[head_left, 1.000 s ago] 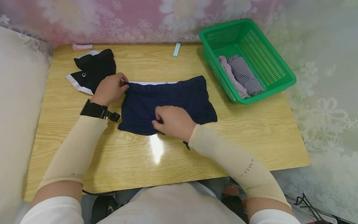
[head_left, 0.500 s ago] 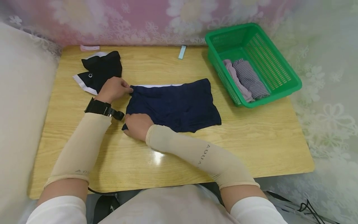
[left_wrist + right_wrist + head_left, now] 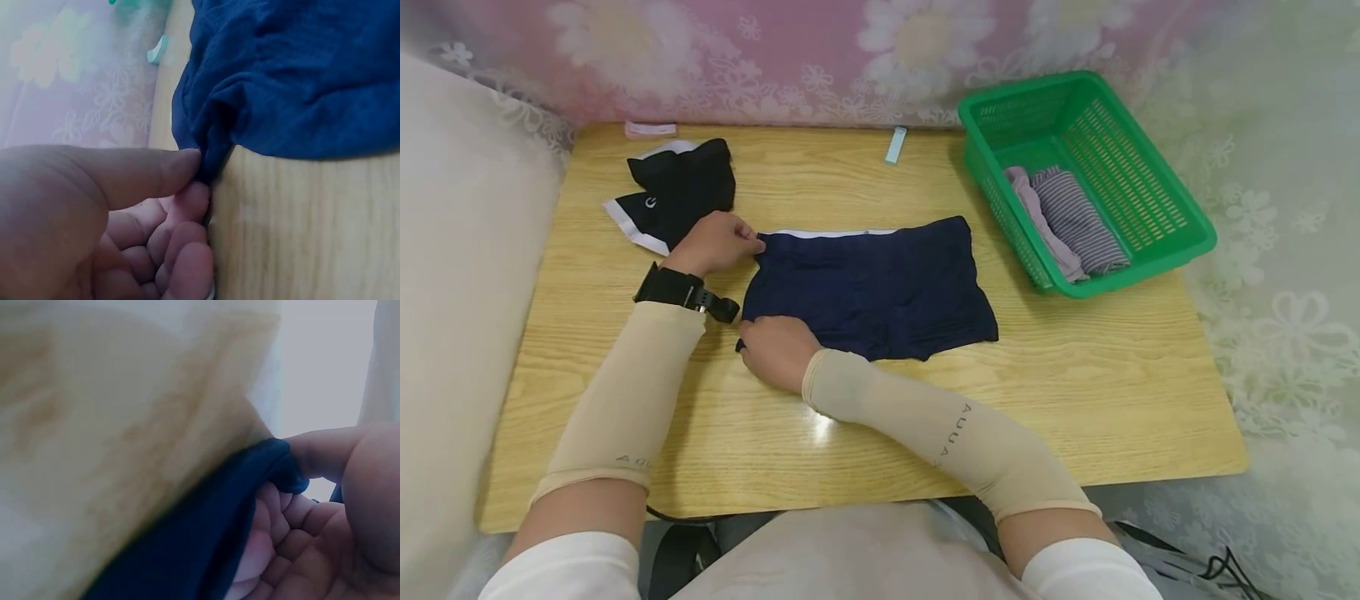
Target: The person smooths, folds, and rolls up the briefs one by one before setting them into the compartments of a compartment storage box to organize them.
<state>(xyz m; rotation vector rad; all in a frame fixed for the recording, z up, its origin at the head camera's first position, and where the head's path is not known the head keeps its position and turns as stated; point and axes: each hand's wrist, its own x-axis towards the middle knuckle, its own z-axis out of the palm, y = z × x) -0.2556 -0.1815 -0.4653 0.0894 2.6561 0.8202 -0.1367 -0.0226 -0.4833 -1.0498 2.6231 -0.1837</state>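
Observation:
Navy boxer briefs [image 3: 880, 292] lie spread out on the table, with a strip of white waistband showing along the far edge. My left hand [image 3: 715, 242] pinches their far left corner; in the left wrist view the cloth [image 3: 269, 94] bunches between thumb and forefinger. At the near left corner my right hand [image 3: 781, 350] holds the leg hem. Seen from the right wrist, a fold of navy cloth [image 3: 187, 544] is gripped between thumb and curled fingers. Just beyond my left hand lies a black garment [image 3: 692, 187] with white edging and a small white logo.
A green plastic basket [image 3: 1172, 242] at the back right holds a striped rolled cloth [image 3: 1081, 221] and a mauve one [image 3: 1045, 225]. A pale blue strip [image 3: 896, 145] and a pink strip [image 3: 651, 130] lie along the wooden table's [image 3: 1075, 400] back edge by the curtain.
My right hand has moved left from the middle of the near edge to the near left corner and grips it. The left hand keeps its pinch. The head view has shifted slightly.

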